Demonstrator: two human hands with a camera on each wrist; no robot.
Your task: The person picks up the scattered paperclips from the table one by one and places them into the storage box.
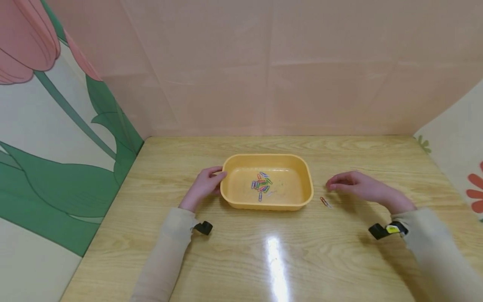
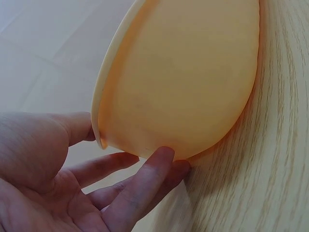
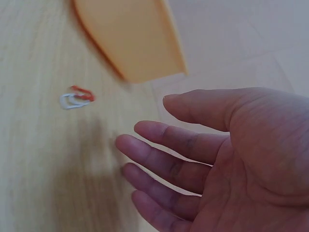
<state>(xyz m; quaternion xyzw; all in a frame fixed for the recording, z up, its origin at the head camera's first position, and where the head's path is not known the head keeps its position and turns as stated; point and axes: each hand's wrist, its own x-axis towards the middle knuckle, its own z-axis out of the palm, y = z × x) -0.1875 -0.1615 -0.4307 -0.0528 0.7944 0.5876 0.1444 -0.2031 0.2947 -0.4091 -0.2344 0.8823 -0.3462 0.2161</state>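
A yellow plastic tray point(image 1: 269, 206) with rounded corners stands on the wooden table. Several coloured paper clips point(image 1: 260, 183) lie in a loose heap on its floor, left of the middle. My left hand point(image 1: 203, 184) holds the tray's left end, with the thumb over the rim and the fingers against the outer wall, as the left wrist view shows. To the right of the tray, my right hand point(image 1: 358, 184) hovers over the table with relaxed, bent fingers and nothing in them. Near its fingertips, a red paper clip point(image 3: 83, 93) and a white paper clip point(image 3: 72, 102) lie together on the tabletop.
The wooden table point(image 1: 234, 251) ends at a pink-covered wall point(image 1: 271, 100) behind the tray. Panels printed with flowers flank it, one at the left point(image 1: 56, 176) and one at the right point(image 1: 456, 167). A small black camera point(image 1: 203, 227) is worn at each wrist.
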